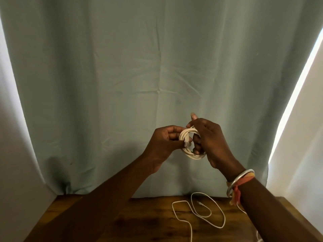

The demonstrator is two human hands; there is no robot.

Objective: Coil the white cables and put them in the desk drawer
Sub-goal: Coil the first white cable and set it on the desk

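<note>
— Above the bench (97, 222), raised in front of the grey-green curtain (122, 67): what are the two hands doing?

— Both are closed on one coiled white cable (191, 155), held in the air well clear of the wood. The left hand (164, 144) pinches the left side of the coil between thumb and curled fingers, close to the plug end (187, 142), which lies across the loops there. The right hand (209, 142) has its fingers hooked through the middle of the coil and wrapped round the right side, with the forefinger (193, 117) sticking up above the bundle.

— How tidy is the coil?

— Several turns lie close together in a small ring. The lower arc hangs below both hands and shows plainly; the upper right part is hidden behind the right fingers.

— Is there anything on the bench itself?

— Yes, a second white cable (208, 212), thinner and loose, lying in open loops on the dark wooden top, below and a little right of the hands. One run trails off toward the bottom edge of the view, and another passes under the right forearm, so I cannot tell where it ends.

— Anything on the wrists?

— The right wrist carries a silver bangle (230, 187) and an orange thread band (242, 180) just beside it. The left forearm is bare.
</note>
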